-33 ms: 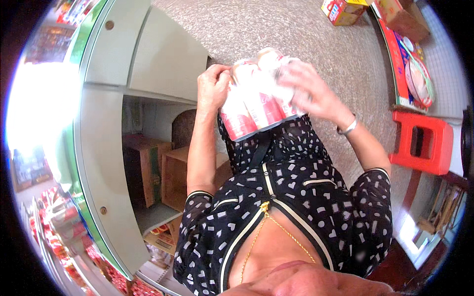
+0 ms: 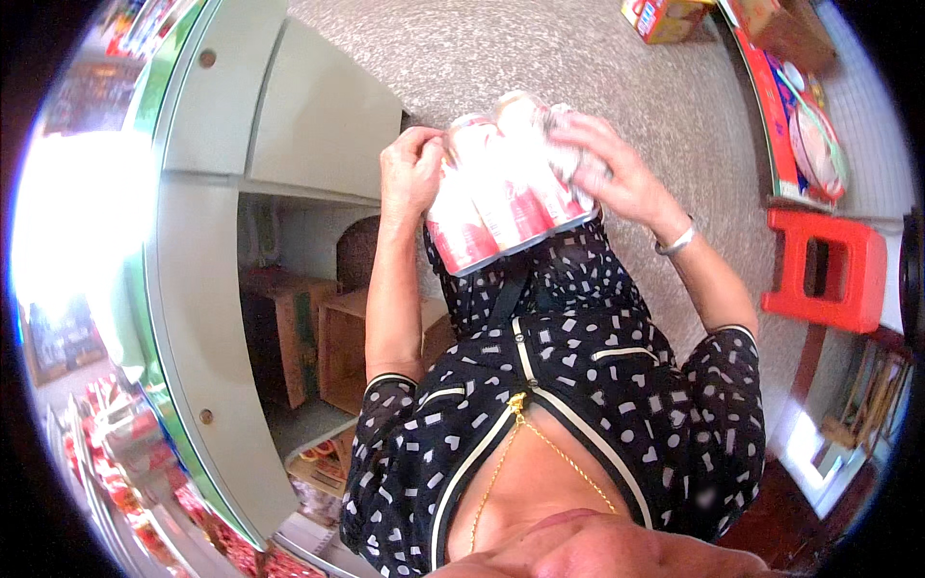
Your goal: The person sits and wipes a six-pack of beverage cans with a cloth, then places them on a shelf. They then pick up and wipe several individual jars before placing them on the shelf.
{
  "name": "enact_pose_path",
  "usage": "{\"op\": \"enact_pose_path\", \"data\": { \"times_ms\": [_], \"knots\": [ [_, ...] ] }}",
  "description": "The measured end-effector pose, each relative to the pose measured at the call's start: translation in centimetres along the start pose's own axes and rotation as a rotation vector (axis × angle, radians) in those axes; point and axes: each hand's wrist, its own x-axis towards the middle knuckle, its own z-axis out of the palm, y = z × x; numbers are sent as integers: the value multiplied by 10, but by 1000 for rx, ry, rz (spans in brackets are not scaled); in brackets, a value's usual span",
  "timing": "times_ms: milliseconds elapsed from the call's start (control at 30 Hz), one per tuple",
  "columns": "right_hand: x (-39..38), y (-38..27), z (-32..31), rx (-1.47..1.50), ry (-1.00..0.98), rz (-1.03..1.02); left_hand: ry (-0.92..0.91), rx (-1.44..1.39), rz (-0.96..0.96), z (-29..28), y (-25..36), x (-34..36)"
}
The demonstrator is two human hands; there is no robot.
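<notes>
A shrink-wrapped pack of red and white cans [image 2: 511, 197] is in front of me at lap height, tilted, its clear plastic film glaring in the light. My left hand [image 2: 411, 171] is closed on the left edge of the pack, with the fingers curled at its upper corner. Against the pack's right side is my right hand [image 2: 607, 169], slightly blurred, with a bracelet at the wrist. Its fingers are bent over the film at the far right corner; whether they pinch the plastic is not clear.
To my left stands a pale cabinet [image 2: 198, 318] with an open compartment holding cardboard boxes [image 2: 371, 337]. A red plastic stool [image 2: 862, 270] is at the right, near a low table with a round basket [image 2: 817, 152]. A yellow and red box [image 2: 665, 19] sits on the speckled floor ahead.
My right hand has shifted slightly over the pack's right side and is less blurred. The pack and my left hand have moved a little to the left.
</notes>
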Motion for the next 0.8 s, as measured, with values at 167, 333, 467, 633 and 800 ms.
{"op": "enact_pose_path", "data": {
  "times_ms": [167,333,467,633,800],
  "knots": [
    [-34,11,58,574,536,337,-51,-31,12,1,-10,6],
    [-28,20,44,828,497,444,-42,-88,-3,0,-13,2],
    [10,-14,7,68,278,-108,-38,-105,4,1,-19,0],
    [7,-59,40,-561,-167,-410,-30,-159,11,3,-10,-3],
    [34,-40,28,-575,-145,-469,1,-54,79,0,-12,-4]
  ]
}}
